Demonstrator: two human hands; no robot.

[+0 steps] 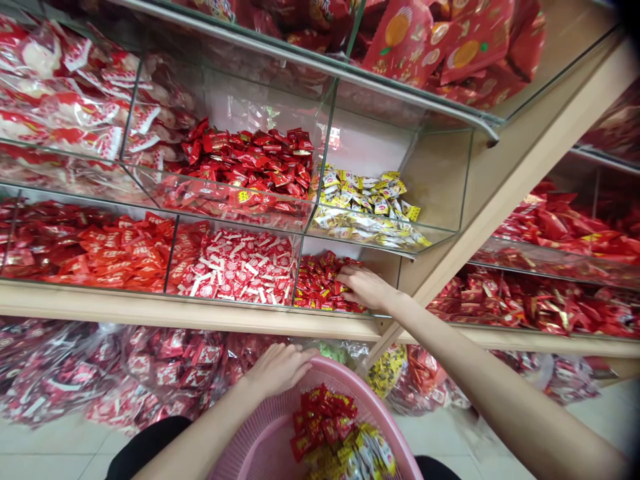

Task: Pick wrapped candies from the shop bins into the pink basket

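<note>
My left hand (280, 368) is closed over the far left rim of a pink plastic basket (387, 417). Inside the basket lie a pile of small red wrapped candies (325, 417) and, nearer to me, yellow-and-white wrapped candies (367, 453). My right hand (367, 288) reaches into the lower right glass compartment, over red candies with yellow print (320, 277). Its fingers are apart and bent down onto the candies, with the tips partly hidden among them. No candy shows clearly in its grasp.
Left of that compartment are red-and-white candies (240, 267) and orange-red packets (123, 250). Glass shelves above hold red candies (255, 160) and yellow-and-white candies (373, 197). A slanted wooden post (480, 220) stands by my right arm. Bagged sweets (170, 363) lie below the shelf.
</note>
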